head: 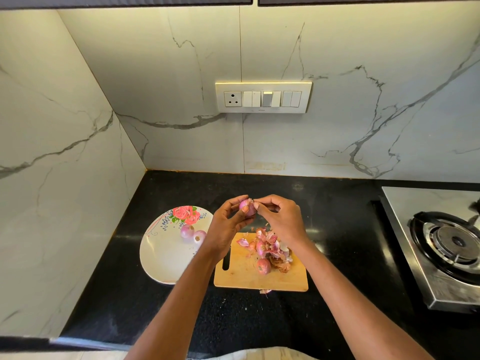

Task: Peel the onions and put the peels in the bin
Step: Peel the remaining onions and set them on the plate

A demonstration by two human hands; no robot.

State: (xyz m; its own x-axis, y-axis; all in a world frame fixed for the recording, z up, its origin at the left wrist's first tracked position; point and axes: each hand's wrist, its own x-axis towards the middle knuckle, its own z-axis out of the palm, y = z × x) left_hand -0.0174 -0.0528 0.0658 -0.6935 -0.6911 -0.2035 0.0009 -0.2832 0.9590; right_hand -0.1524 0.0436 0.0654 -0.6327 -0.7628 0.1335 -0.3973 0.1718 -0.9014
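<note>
My left hand (226, 224) grips a small pink onion (246, 207) above the counter, thumb on its front. My right hand (281, 216) pinches a bit of peel at the onion's top. Below them lies a wooden cutting board (244, 274) with a heap of pink onion peels (271, 246) and one unpeeled onion (263, 266). Two peeled onions (192, 233) sit on a white plate with a rose print (161, 253) to the left of the board. No bin is in view.
The black counter (259, 315) meets marble walls at the back and left. A steel gas stove (446, 245) stands at the right. A scrap of peel (265, 291) lies just off the board's front edge. A switch panel (262, 97) is on the back wall.
</note>
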